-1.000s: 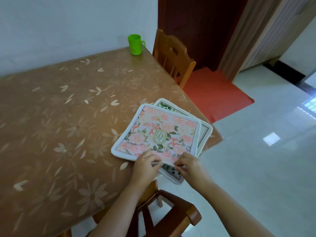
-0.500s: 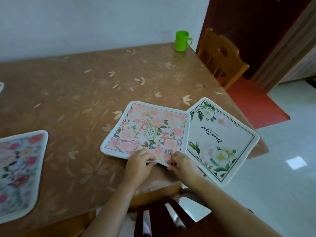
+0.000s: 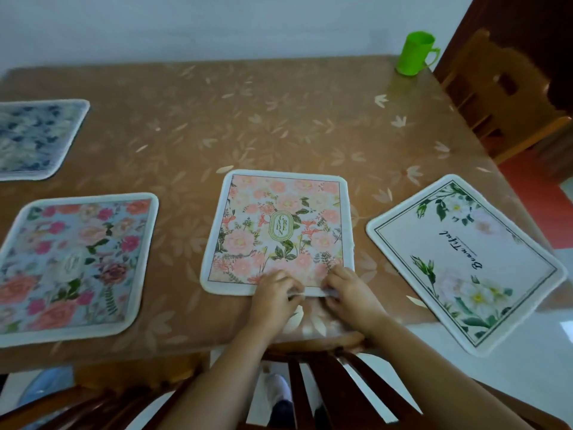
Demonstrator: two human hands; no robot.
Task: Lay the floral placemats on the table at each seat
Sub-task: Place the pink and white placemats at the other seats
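A pink floral "Garden" placemat (image 3: 279, 228) lies flat on the brown table (image 3: 248, 125), square to the near edge. My left hand (image 3: 274, 297) and my right hand (image 3: 350, 293) both pinch its near edge with curled fingers. A white placemat with green leaves (image 3: 465, 259) lies askew at the right, its near corner hanging over the table's corner. At the left lies a placemat with red and pink flowers (image 3: 71, 265). A blue floral placemat (image 3: 34, 138) sits at the far left.
A green cup (image 3: 415, 54) stands at the table's far right corner. One wooden chair (image 3: 508, 97) stands at the right side. The back of another chair (image 3: 310, 389) is right below my arms at the near edge. A red mat (image 3: 539, 200) covers the floor at the right.
The pink placemat has been slid left off the white one and turned square to the near edge. The white placemat stays at the corner. My view has swung left, revealing two more placemats.
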